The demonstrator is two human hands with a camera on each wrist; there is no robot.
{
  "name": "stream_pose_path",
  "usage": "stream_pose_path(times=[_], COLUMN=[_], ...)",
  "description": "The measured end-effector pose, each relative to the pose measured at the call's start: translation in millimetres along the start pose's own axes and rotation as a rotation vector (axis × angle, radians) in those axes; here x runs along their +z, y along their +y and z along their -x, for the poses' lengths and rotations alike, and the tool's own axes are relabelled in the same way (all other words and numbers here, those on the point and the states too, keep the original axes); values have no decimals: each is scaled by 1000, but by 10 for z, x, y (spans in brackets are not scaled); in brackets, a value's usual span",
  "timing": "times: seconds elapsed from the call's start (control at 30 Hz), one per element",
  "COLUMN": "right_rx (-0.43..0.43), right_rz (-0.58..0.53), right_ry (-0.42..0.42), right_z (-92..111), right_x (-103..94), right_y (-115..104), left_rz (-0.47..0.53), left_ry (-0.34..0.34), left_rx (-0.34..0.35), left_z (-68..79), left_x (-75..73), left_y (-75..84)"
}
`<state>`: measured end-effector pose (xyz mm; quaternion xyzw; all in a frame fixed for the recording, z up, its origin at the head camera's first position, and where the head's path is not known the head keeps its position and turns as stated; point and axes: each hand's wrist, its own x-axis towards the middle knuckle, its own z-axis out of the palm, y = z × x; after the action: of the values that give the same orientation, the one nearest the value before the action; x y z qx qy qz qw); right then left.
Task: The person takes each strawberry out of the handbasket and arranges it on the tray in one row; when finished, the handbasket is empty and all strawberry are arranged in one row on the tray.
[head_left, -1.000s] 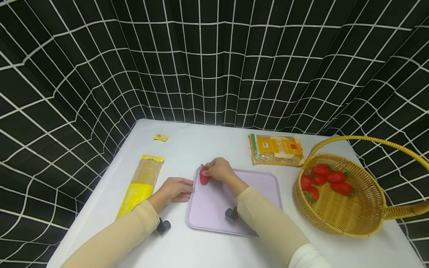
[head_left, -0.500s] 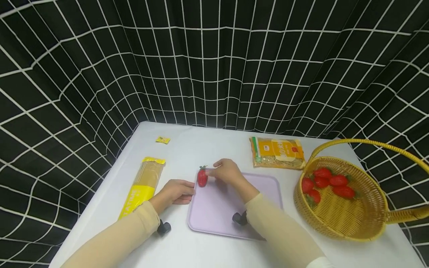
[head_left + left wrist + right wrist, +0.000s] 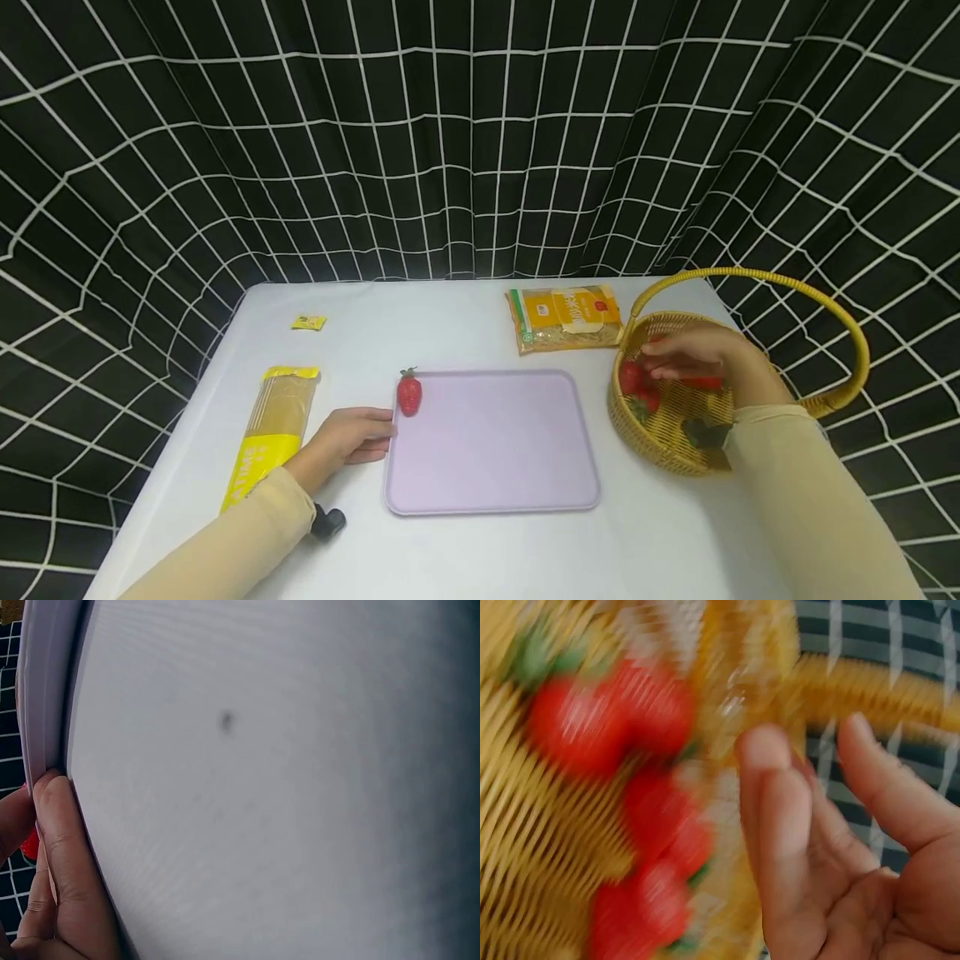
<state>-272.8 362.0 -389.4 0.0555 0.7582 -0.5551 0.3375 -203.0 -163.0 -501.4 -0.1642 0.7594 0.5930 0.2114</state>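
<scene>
My left hand [image 3: 352, 435] holds the left rim of a pale purple tray [image 3: 491, 442]. In the left wrist view its fingers [image 3: 67, 862] lie on either side of the tray's edge. One red strawberry [image 3: 409, 393] with a green top sits in the tray's far left corner, stem end over the rim. My right hand [image 3: 693, 354] hovers over a wicker basket [image 3: 660, 454] at the right, fingers apart and holding nothing. Several strawberries [image 3: 581, 724] lie inside, blurred in the right wrist view; the hand partly hides them from the head camera.
A yellow-ended noodle pack [image 3: 273, 429] lies left of the tray, with a small yellow packet [image 3: 308, 322] behind it. An orange grain bag [image 3: 566, 318] lies against the basket's left side. The basket's tall handle [image 3: 780, 279] arches up beside the right forearm.
The right hand has let go of the strawberry at the tray's far left corner and moved right, over the basket. The left hand stays at the tray's edge. The head view has shifted.
</scene>
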Motion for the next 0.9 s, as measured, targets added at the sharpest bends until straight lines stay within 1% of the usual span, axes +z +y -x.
stream_pose_path(times=[0.1, 0.2, 0.3, 0.37, 0.43, 0.53, 0.6, 0.7, 0.83, 0.9], right_rx=[108, 171, 170, 155, 157, 199, 221, 212, 131, 98], right_rz=[-122, -178, -222, -238, -256, -231, -211, -168, -131, -139], right_ry=[-13, -28, -12, 3, 11, 37, 48, 59, 22, -20], right_z=[-78, -140, -184, -225, -267, -333, -372, -381, -290, -211], right_x=[-249, -353, -348, -301, -256, -219, -233, -278, -357, -395], right_y=[184, 356, 434, 407, 356, 300, 303, 339, 361, 341], left_rz=[11, 9, 5, 3, 4, 3, 3, 6, 17, 23], left_ry=[6, -9, -16, -9, -8, -16, -21, -20, -14, -14], left_rx=[-2, 1, 5, 4, 4, 7, 6, 1, -3, -4], left_z=[1, -17, -40, -53, -59, -65, -64, -60, -66, -69], left_x=[-43, -50, -41, -36, -34, -31, -28, -24, -32, -39], left_y=[-8, -15, -23, -24, -20, -10, -5, -6, -21, -30])
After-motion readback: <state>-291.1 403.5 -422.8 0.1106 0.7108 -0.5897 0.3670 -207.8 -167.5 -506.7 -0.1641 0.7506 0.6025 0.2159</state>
